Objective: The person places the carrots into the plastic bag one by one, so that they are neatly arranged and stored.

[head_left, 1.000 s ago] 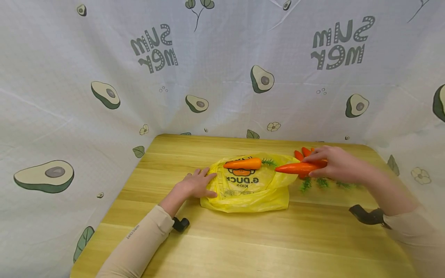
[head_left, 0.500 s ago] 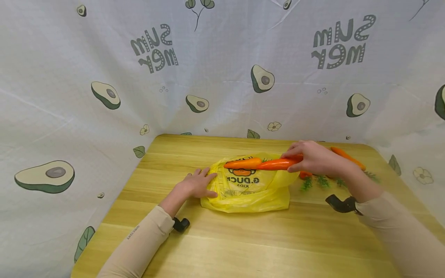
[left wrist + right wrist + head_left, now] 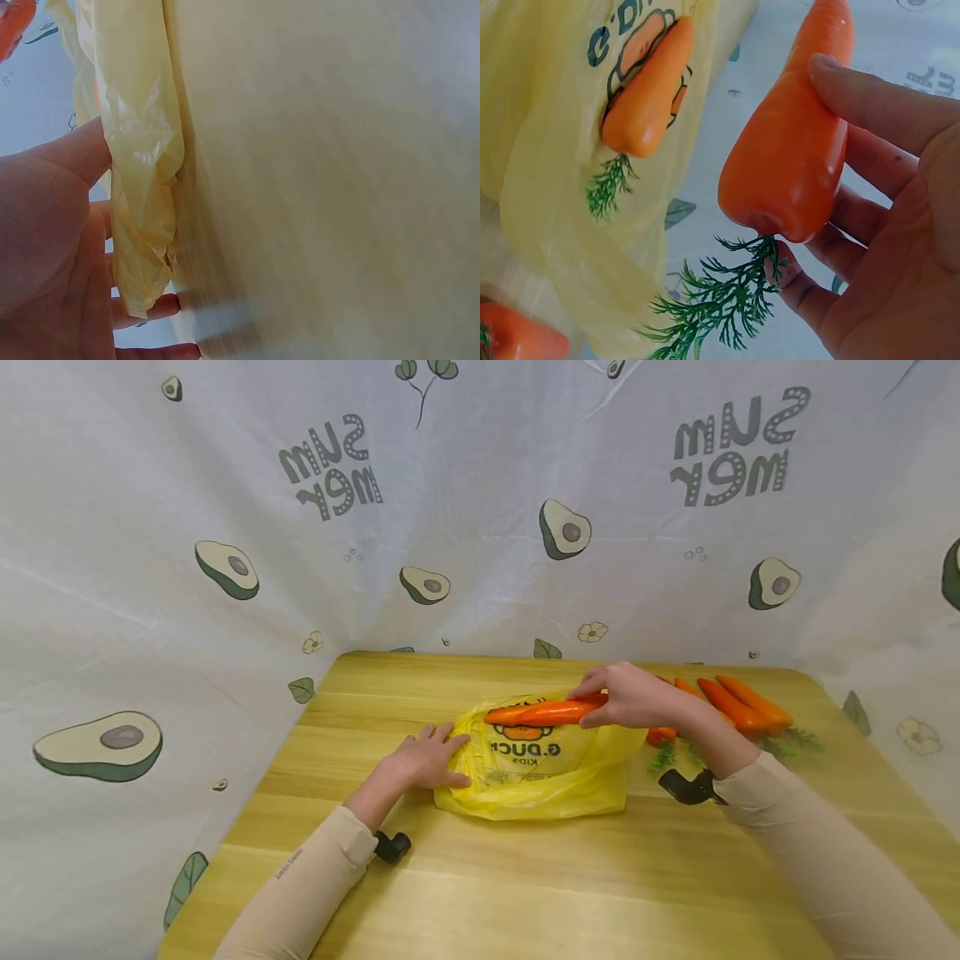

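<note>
My right hand (image 3: 630, 695) grips an orange carrot (image 3: 795, 142) with a green leafy top, thumb on one side and fingers round the other. In the head view the carrot points left above a yellow plastic bag (image 3: 555, 793) with a printed duck. Another, paler carrot (image 3: 649, 94) lies on the bag's print, its green top (image 3: 611, 184) toward the right wrist camera; the held carrot overlaps it in the head view. My left hand (image 3: 429, 762) rests with spread, fairly straight fingers on the bag's left edge, and the plastic runs across the fingers in the left wrist view.
Several more carrots (image 3: 738, 706) with green tops lie at the right back of the wooden table (image 3: 480, 885), partly behind my right forearm. A white curtain (image 3: 480, 527) with avocado prints hangs behind the table and along its sides.
My right hand has carried the carrot leftward from the pile to above the bag, uncovering more carrots at the right. My left hand has stayed on the bag's edge.
</note>
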### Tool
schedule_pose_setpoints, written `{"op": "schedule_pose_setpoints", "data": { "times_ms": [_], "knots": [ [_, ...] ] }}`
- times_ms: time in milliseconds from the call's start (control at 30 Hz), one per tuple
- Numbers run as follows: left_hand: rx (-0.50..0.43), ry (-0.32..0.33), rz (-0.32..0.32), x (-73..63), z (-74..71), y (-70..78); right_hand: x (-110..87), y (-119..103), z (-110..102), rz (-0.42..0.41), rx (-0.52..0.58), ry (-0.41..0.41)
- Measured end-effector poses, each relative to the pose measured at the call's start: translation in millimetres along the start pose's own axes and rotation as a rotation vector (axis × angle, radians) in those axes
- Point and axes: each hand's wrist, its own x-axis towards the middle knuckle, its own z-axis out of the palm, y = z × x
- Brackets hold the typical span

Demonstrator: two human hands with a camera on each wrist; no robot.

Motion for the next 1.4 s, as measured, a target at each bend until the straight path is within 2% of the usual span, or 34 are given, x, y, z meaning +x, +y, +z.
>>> {"op": "schedule_pose_setpoints", "data": {
  "times_ms": [700,867,1167,1400],
  "knots": [
    [-0.002,0.003,-0.002,1.1,-0.2,-2.4,47.9,-15.0,32.6,-0.069,-0.035,-0.016],
    [-0.002,0.001,-0.003,1.2,-0.4,-1.6,53.6,-16.8,41.9,-0.040,-0.042,-0.032],
    [-0.001,0.006,0.006,0.6,-1.2,-0.2,57.5,-6.3,62.0,0.022,-0.044,-0.058],
    [-0.007,-0.004,0.001,-0.8,0.2,0.2,57.9,0.0,77.8,0.025,-0.124,-0.034]
  ]
}}
